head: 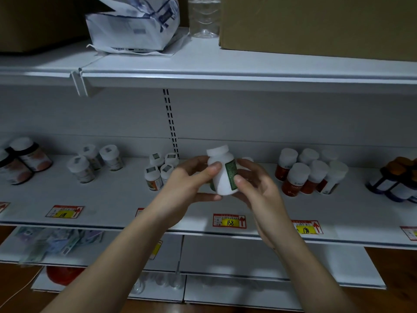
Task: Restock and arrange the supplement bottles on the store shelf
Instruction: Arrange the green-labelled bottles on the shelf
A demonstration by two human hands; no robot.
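Note:
A white supplement bottle with a green label and a white cap is held upright above the middle of the white shelf. My left hand grips its left side, thumb across the front. My right hand grips its right side, thumb on the label. Behind the hands stands a cluster of small white-capped bottles. To the right stands a group of red-and-white bottles. Another white cap shows just behind my right hand.
Further bottle groups stand at the left, far left and far right. Red-and-yellow price tags line the shelf's front edge. The upper shelf holds a cardboard box, a clear plastic bottle and a white package. Lower shelves sit below.

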